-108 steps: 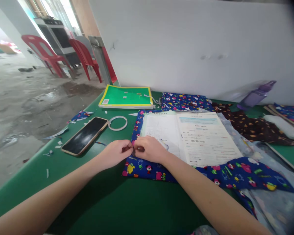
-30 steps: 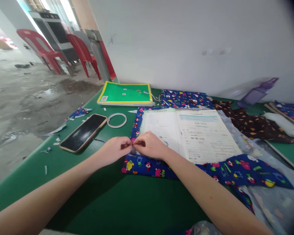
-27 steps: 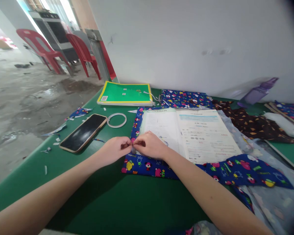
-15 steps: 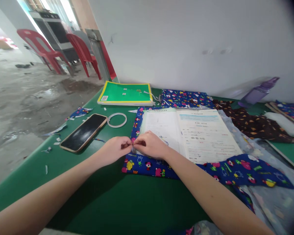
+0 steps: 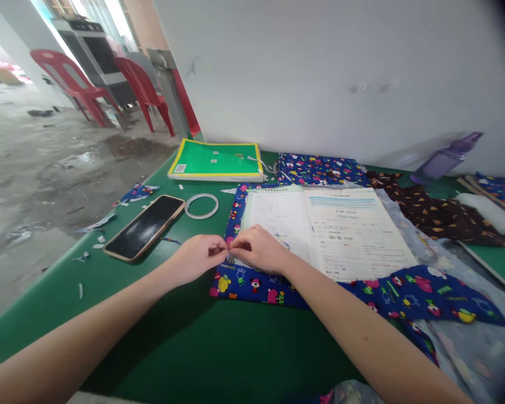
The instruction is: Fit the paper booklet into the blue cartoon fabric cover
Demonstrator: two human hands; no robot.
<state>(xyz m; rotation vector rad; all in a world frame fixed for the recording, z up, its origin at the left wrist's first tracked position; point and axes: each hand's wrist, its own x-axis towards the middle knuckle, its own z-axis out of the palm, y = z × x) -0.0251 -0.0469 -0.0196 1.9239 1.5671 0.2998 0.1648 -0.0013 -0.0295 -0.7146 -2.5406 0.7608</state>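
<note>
An open book [image 5: 353, 230] lies on blue cartoon-print fabric [image 5: 252, 286], whose edges show along the book's left and lower sides. At the book's lower left corner, my left hand [image 5: 197, 257] and my right hand [image 5: 263, 249] meet fingertip to fingertip, both pinched closed. A small pale bit shows just below the fingertips, but what they grip is too small to make out. My right wrist passes over the lower part of the left page. A roll of clear tape [image 5: 201, 217] rests flat beyond my left hand, beside a phone [image 5: 145, 227].
A green-covered book [image 5: 219, 159] and folded blue print fabric [image 5: 320, 168] lie along the wall. Brown fabric [image 5: 437, 207], a purple spray bottle [image 5: 448, 157] and pale cloth [image 5: 480, 348] are on the right. Scraps dot the green table [image 5: 185, 342]; red chairs [image 5: 71, 81] stand beyond.
</note>
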